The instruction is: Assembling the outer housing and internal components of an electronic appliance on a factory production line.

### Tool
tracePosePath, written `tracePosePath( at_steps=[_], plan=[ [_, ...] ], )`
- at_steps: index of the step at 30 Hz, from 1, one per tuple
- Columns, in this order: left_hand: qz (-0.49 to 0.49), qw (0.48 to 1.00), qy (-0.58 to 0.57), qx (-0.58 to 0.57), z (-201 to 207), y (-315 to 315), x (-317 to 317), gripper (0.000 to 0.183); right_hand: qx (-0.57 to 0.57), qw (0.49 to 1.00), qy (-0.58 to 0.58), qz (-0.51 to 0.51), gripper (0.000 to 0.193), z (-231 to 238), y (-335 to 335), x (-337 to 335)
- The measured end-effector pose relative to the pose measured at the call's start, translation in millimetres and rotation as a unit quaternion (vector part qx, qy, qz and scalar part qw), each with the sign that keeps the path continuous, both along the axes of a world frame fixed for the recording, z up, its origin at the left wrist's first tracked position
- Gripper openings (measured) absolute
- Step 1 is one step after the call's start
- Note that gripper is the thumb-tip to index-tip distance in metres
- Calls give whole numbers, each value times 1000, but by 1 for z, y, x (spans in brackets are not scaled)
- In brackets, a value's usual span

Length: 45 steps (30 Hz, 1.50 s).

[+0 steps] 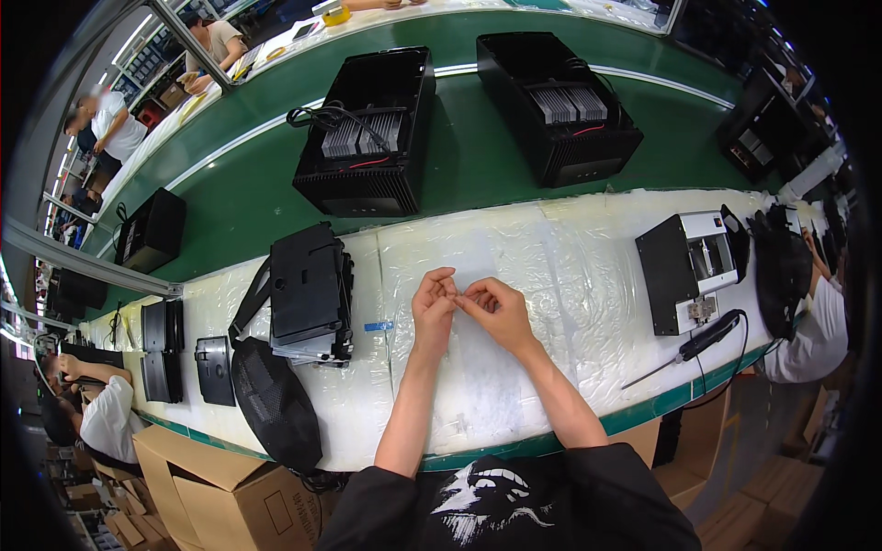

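Observation:
Above the middle of the film-covered bench (478,404), my left hand (434,310) and my right hand (501,317) meet at the fingertips. Both are closed in a pinch; whatever sits between the fingers is too small to make out. To the left of my left hand lies a small blue strip (378,326), and past it a stack of black plastic panels (308,285). A black electric screwdriver (709,338) with a long thin bit rests on the bench to my right. Behind it stands a black and white box-shaped machine (689,266) with an open front.
Two open black housings (367,174) (588,151) with finned metal blocks sit on the green conveyor (459,138) beyond the bench. A black mesh bag (276,404) hangs by the near left edge, above a cardboard box (234,487). Co-workers are at both sides.

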<state>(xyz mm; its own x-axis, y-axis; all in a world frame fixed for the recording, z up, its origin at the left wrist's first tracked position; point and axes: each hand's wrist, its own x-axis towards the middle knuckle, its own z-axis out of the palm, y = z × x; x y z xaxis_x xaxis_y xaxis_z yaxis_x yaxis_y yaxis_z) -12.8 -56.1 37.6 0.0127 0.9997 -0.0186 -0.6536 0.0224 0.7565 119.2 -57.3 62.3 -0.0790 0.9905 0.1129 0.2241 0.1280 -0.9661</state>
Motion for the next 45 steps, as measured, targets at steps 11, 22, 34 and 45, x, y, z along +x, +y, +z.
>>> tracePosePath(
  at_steps=[11, 22, 34, 45],
  plan=[
    [-4, 1000, 26, 1, -2, -2, 2, 36, -8, 1000, -3, -5, 17, 2, -2, 1],
    [1, 1000, -3, -10, 2, 2, 2, 35, -7, 1000, -15, -7, 15, 1, -1, 3],
    [151, 849, 494, 109, 66, 36, -5, 31, -3, 999, -47, -14, 15, 2, 0, 4],
    [139, 450, 844, 255, 120, 135, -80, 47, 92, 994, -64, -18, 13, -10, 1, 3]
  ],
)
